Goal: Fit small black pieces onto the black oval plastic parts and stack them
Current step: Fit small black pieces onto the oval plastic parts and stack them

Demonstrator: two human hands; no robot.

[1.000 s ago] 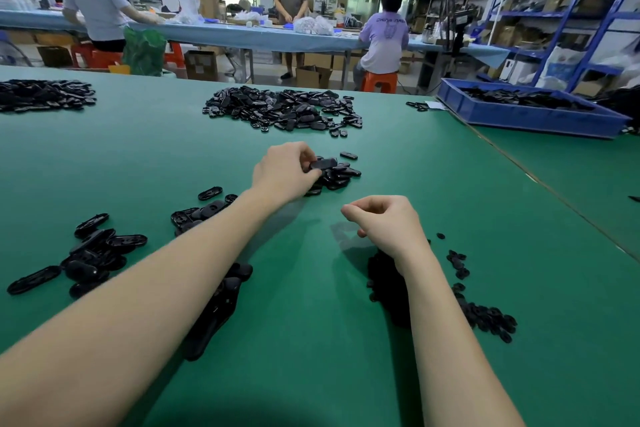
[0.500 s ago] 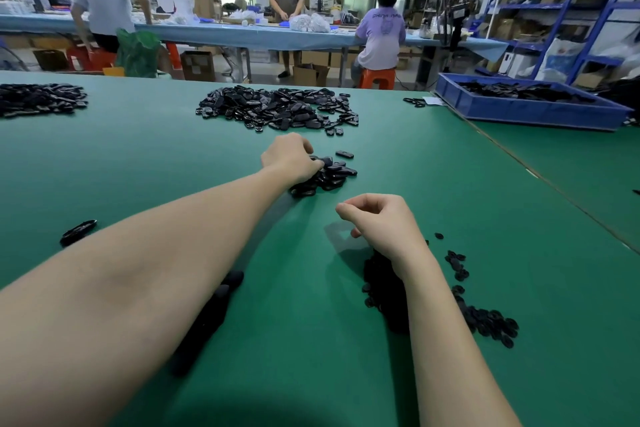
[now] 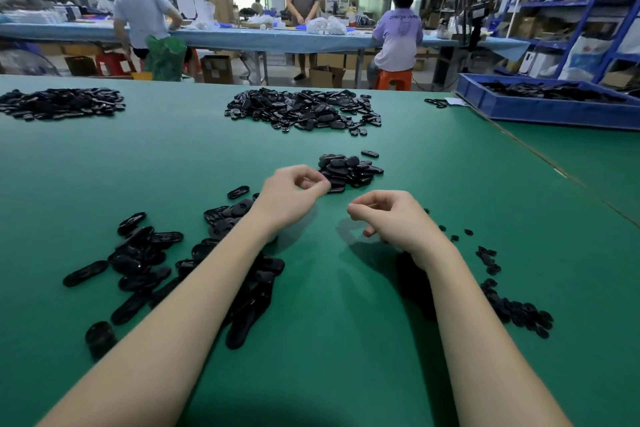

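The green counter (image 3: 433,184) carries everything, so take the small heap of finished ovals (image 3: 348,170) at its middle as the landmark. Well beyond that heap lies the big supply pile (image 3: 304,109). On the near-left side of it, loose oval plastic parts (image 3: 145,260) sprawl beside and under the left forearm. On the near-right side, the small black pieces (image 3: 516,312) trail along the right forearm.

The left hand (image 3: 289,196) sits just at the heap's near-left edge, fingers curled inward and nearly touching it; whether it grips an oval cannot be told, though nothing dark shows in it. The right hand (image 3: 391,218) hangs near the heap's front, loosely curled with thumb and forefinger pinched together; a small piece may be hidden there, but that cannot be told.

The ovals look like thin, stiff, glossy moulded plastic: light, likely slippery, best pinched by the long edges. The small pieces seem tiny and light, prone to skittering, so a fingertip pinch would suit.
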